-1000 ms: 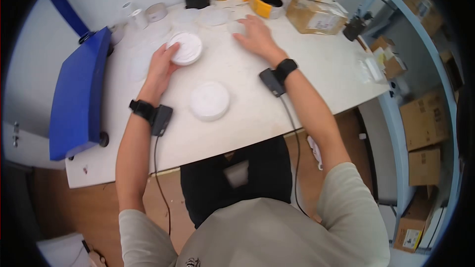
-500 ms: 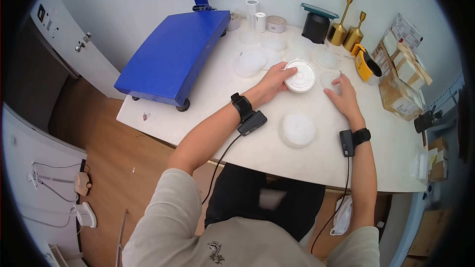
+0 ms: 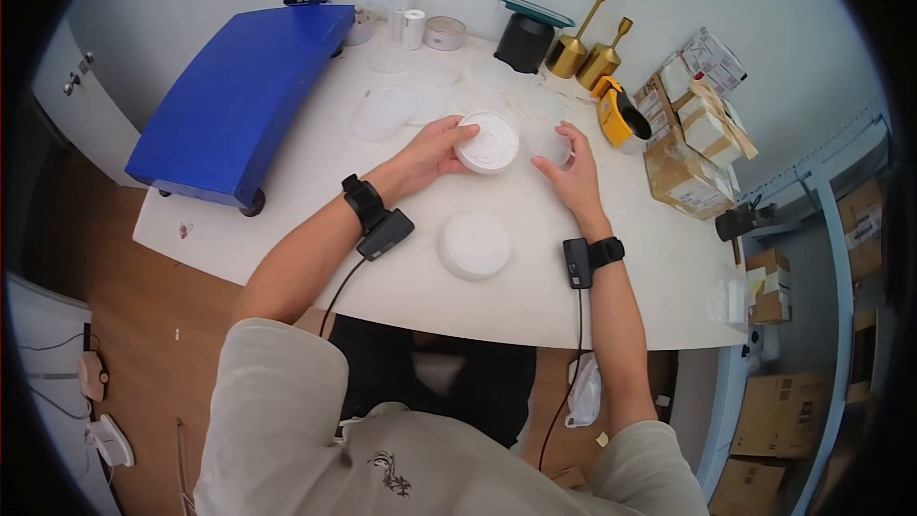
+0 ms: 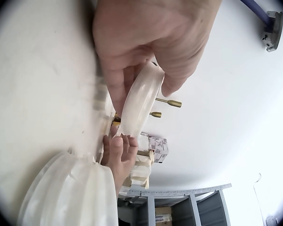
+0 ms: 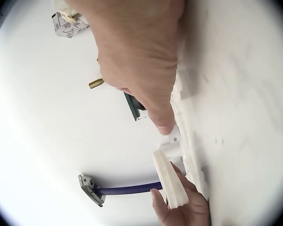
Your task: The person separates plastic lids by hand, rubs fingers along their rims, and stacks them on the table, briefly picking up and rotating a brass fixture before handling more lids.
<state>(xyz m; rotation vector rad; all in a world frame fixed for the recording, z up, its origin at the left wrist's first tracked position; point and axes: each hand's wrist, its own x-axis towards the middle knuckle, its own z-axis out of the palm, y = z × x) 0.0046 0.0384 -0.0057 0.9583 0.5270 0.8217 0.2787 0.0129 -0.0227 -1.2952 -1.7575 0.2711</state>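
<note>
My left hand (image 3: 433, 155) grips a round white plastic lid (image 3: 488, 142) by its left edge, thumb on top, above the table. In the left wrist view the lid (image 4: 142, 99) is tilted almost on edge, with a thick translucent side. To its right, my right hand (image 3: 574, 184) has thumb and fingers curved round a small clear round dish (image 3: 549, 146), partly hidden by the fingers. Nearer me stands a white round stack (image 3: 475, 244); the left wrist view shows its ribbed side (image 4: 68, 193). In the right wrist view the dish is hidden behind the hand (image 5: 137, 61).
Several flat translucent discs (image 3: 384, 114) lie behind the hands. A blue platform scale (image 3: 244, 100) takes up the left side. White rolls (image 3: 413, 29), a black stand (image 3: 524, 41), gold holders (image 3: 599, 62), a yellow tape dispenser (image 3: 619, 117) and cardboard boxes (image 3: 692, 175) line the back and right.
The head view has swung about. My left hand has brought the white lid rightward, closer to the right hand, which stays by the clear dish. The white stack has not moved.
</note>
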